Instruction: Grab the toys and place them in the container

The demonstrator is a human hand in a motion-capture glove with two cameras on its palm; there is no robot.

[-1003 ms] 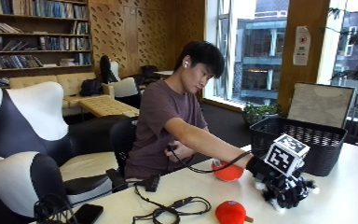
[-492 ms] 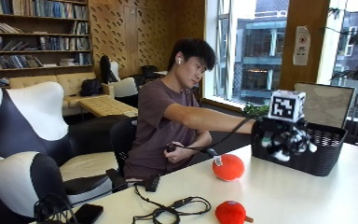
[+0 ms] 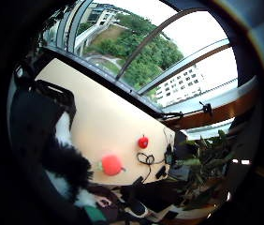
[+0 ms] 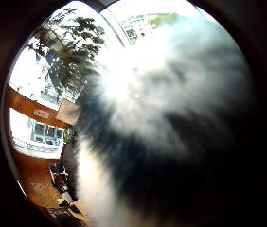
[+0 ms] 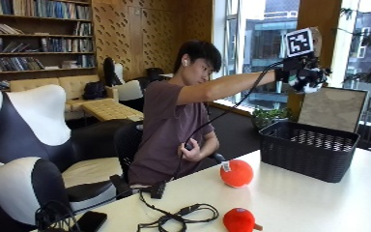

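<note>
In the outside view my gloved right hand [image 5: 299,73] is raised high, at arm's length, above the near end of the black mesh basket [image 5: 311,150]. It grips a black-and-white plush toy [image 5: 309,79]. That plush [image 4: 171,127] fills the thumb side palm view, and its fur [image 3: 65,161] shows at the edge of the little finger side view. An orange-red ball toy [image 5: 237,173] [image 3: 111,165] lies on the white table beside the basket. A second red toy [image 5: 239,220] [image 3: 143,141] lies nearer the table's front edge.
A black cable loop [image 5: 180,216] and a dark phone [image 5: 90,221] lie on the table's left part. The bare left hand [image 5: 191,150] is held at the chest. A black-and-white chair [image 5: 24,145] stands left, and a plant [image 5: 270,115] behind the basket.
My right hand has lifted the plush from the tabletop, past the basket's rim, to well above the basket. Both red toys stay on the table.
</note>
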